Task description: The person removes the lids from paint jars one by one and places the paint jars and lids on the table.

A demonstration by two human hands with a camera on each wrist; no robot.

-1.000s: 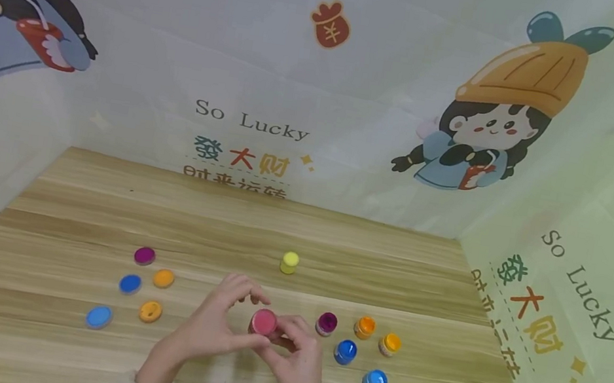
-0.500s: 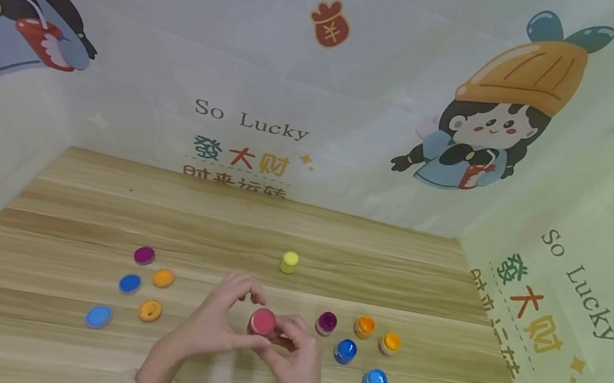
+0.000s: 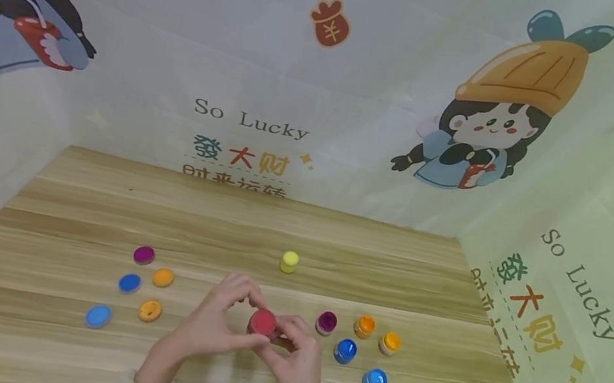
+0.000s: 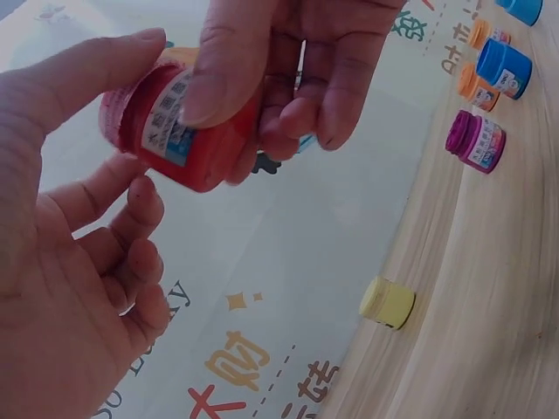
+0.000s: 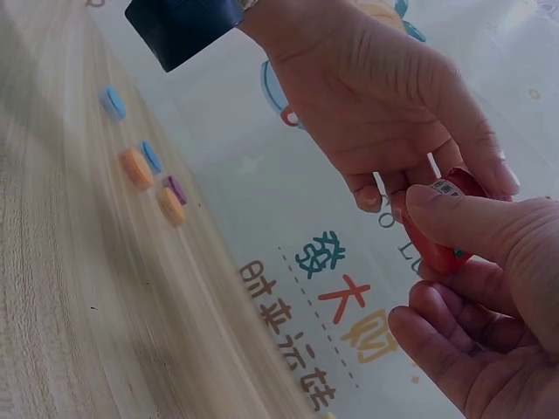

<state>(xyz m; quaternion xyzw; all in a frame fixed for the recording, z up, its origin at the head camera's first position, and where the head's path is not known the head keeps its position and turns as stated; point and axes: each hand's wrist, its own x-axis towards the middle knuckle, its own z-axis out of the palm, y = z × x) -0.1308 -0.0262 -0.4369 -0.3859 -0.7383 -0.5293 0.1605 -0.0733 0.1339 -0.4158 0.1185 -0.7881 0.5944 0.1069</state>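
A small red paint jar (image 4: 201,131) with a white-and-blue label is held in the air between both hands, its lidded end towards the left hand. The left hand (image 3: 212,323) pinches the jar's lid (image 4: 118,113) between thumb and index finger; its other fingers curl loosely below. From the opposite side the right hand (image 3: 296,359) grips the jar's body, thumb across the label. In the head view the jar's round red top (image 3: 263,322) faces up. The right wrist view shows only part of the jar, behind the right thumb.
Right of the hands stand several uncovered paint jars, among them a purple jar (image 3: 326,323) and a light blue jar (image 3: 374,382). Several loose lids lie left, including a purple lid (image 3: 144,255). A yellow jar (image 3: 289,262) stands beyond the hands. Printed cloth walls border the wooden table (image 3: 103,201).
The left index finger has closed in on the jar's lid, where a small gap showed before. The jar's top has tilted slightly and looks darker red. The other jars and lids stay put.
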